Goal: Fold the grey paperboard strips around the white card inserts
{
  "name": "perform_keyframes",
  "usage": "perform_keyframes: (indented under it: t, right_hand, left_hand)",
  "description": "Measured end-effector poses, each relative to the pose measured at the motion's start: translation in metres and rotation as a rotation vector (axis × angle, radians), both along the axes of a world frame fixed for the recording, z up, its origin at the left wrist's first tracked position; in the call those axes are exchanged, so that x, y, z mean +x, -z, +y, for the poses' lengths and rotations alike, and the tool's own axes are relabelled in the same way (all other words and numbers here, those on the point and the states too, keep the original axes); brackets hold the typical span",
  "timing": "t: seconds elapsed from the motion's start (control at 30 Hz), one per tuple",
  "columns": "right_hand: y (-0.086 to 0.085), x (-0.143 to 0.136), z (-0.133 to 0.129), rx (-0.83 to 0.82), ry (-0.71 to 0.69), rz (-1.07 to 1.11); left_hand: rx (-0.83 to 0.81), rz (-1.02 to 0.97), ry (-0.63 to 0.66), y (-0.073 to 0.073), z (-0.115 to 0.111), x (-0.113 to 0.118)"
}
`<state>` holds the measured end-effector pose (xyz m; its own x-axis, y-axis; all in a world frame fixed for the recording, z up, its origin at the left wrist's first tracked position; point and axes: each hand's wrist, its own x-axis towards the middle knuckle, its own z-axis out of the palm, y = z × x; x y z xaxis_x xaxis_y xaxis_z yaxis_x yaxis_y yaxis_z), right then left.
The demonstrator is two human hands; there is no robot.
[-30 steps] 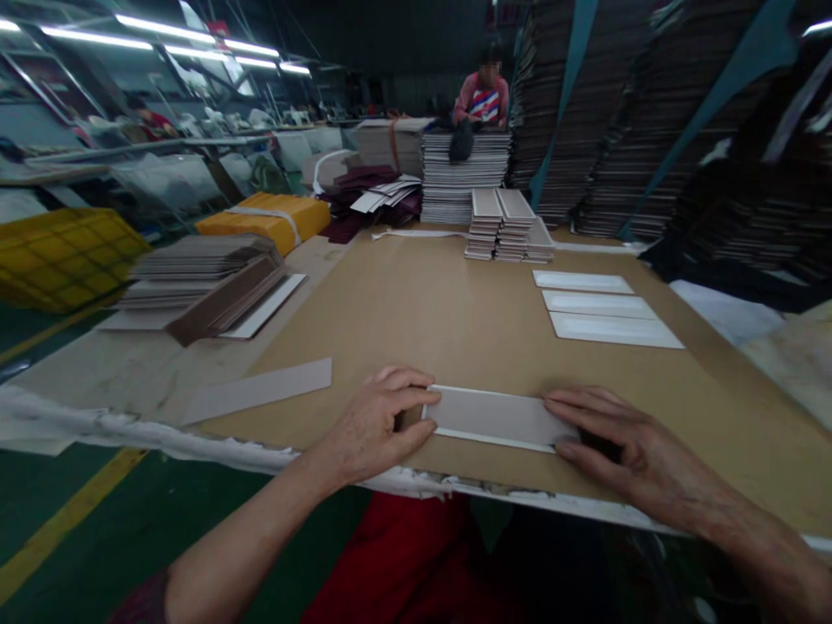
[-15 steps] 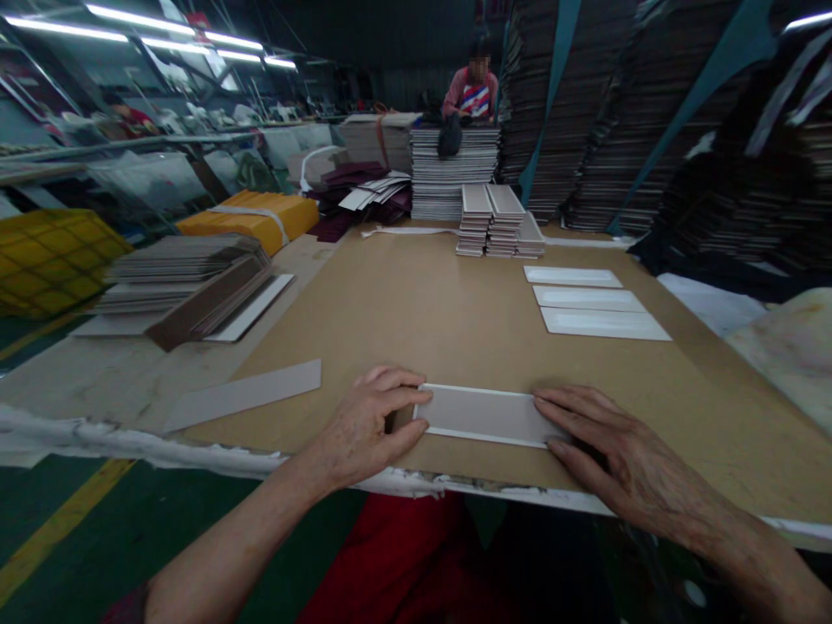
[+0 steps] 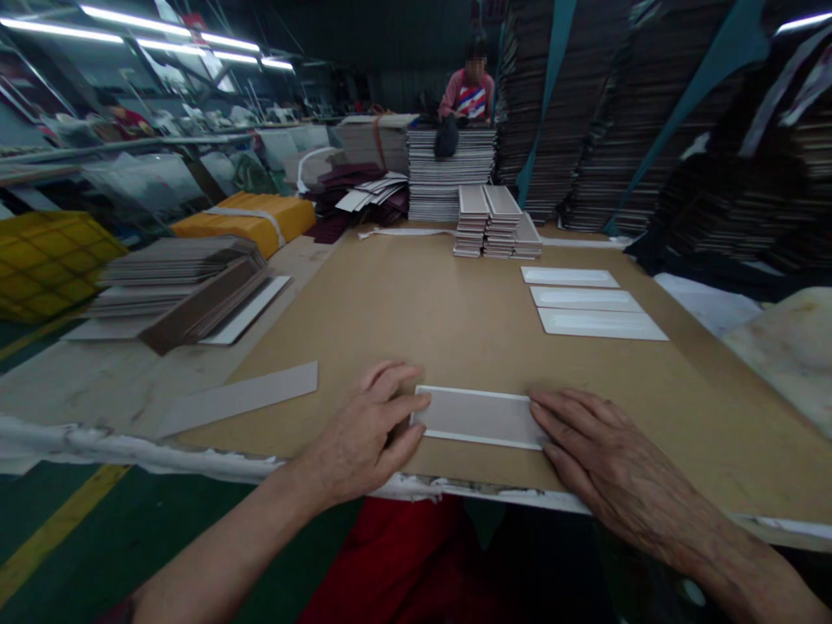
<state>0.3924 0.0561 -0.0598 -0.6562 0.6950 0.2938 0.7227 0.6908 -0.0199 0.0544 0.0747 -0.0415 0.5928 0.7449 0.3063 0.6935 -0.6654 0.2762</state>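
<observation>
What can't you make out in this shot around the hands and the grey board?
Head view only:
- Both ends of the grey board: covered by the left hand and right hand.
- What lies beneath the board: hidden.
- Co-worker: far off, face blurred.
- Table right edge: cut off by the frame.

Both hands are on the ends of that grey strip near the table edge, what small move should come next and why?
Probably press along the grey strip from its ends toward the middle. The left hand and right hand each cover one end, the strip lies flat with a white border showing, and three similar white pieces already lie laid out farther back.
</observation>
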Motion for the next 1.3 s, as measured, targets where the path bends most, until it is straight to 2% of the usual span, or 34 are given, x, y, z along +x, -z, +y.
perform_keyframes:
  t: [0.2, 0.37, 0.57, 0.67, 0.77, 0.97, 1.07, 1.2, 1.3]
  right_hand:
    - [-0.007, -0.014, -0.004, 0.013, 0.014, -0.045]
    - [-0.007, -0.018, -0.007, -0.008, 0.021, -0.09]
    - [-0.003, 0.032, -0.005, -0.001, 0.052, -0.136]
    - [-0.005, 0.049, 0.0, -0.075, 0.101, -0.04]
    - [-0.007, 0.041, 0.001, -0.166, 0.063, 0.047]
    - [-0.02, 0.01, -0.013, -0.236, -0.039, -0.015]
    - [-0.019, 0.003, -0.022, -0.155, -0.083, 0.037]
    - [-0.008, -0.006, -0.019, 0.098, -0.185, 0.122]
    - [-0.014, -0.007, -0.016, 0.271, -0.237, 0.126]
  left_hand:
    - [0.048, 0.298, 0.056, -0.011, -0.003, 0.008]
    - [0.113, 0.41, 0.105, -0.017, -0.002, 0.012]
    - [0.093, 0.318, 0.108, -0.013, 0.0, 0.003]
    - [0.074, 0.243, 0.109, -0.008, 0.001, -0.001]
    - [0.057, 0.175, 0.106, -0.002, 0.002, -0.003]
    - [0.085, 0.096, 0.088, 0.001, 0.0, -0.01]
    - [0.135, 0.035, 0.088, 0.002, 0.002, -0.015]
    - [0.188, -0.004, 0.109, 0.001, 0.005, -0.017]
    - [0.185, -0.032, 0.09, 0.004, 0.003, -0.02]
